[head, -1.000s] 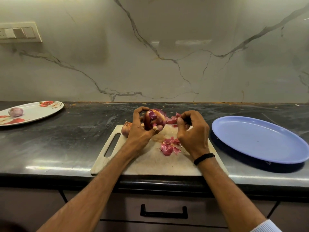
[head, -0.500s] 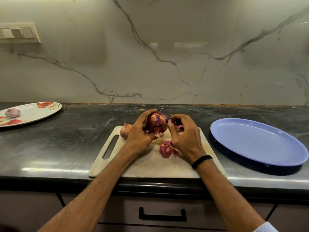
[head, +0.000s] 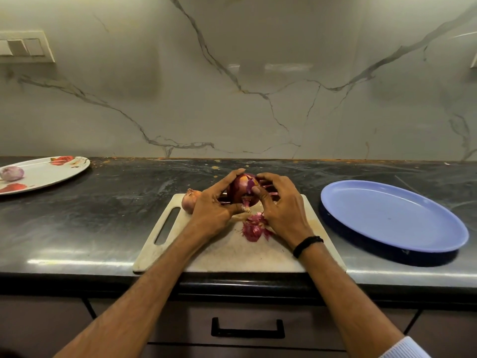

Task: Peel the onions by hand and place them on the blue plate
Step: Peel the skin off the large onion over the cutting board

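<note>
Head: left grip [head: 214,210], right grip [head: 281,210] hold onion [head: 240,188]; three onions [head: 190,201] [head: 12,173], two plates [head: 392,215] [head: 46,174]

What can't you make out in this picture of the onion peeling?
Head view only:
- Sides of the onion: covered by the left hand and right hand.
- Small onion on the board: partly behind the left hand.
- Floral plate: cut off by the left edge.
- Peel pile: partly under the right hand.

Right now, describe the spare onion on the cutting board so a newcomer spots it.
Find the pale cutting board on the dark counter. At its far left corner, beyond the handle slot, lies a small onion beside the left hand. Unlike the red onion being peeled, it is smaller, paler and not held.
</note>
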Demonstrator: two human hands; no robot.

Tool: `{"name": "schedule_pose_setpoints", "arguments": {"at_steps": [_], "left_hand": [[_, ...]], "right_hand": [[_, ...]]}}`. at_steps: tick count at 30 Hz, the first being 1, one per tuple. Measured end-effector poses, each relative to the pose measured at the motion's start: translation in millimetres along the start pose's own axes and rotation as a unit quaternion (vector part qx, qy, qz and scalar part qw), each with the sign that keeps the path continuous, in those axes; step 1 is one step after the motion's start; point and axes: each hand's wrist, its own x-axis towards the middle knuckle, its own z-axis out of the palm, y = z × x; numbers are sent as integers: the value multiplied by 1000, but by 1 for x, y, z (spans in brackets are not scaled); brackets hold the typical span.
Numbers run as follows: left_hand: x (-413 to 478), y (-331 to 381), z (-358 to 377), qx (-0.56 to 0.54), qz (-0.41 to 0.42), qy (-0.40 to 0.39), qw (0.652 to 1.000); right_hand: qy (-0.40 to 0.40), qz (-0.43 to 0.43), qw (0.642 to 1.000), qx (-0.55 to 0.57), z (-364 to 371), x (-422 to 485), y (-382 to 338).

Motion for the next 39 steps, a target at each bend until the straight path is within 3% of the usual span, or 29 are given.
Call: {"name": "schedule_pose_setpoints", "arguments": {"at_steps": [8,19,31,39], "left_hand": [[1,-5,1,-10,12,20,1000],[-2,-3,3,27,48,-17,998],[-2,-4,4,27,67,-35,997],[-2,-4,5,28,72,-38,996]], "right_hand": [[72,-58,996,17,-2,4,0],[53,-90,992,-67,-2,1,-1],[10,56,998,-15,-6,1,-9],[5,187,980,67,-7,5,-10]]}}
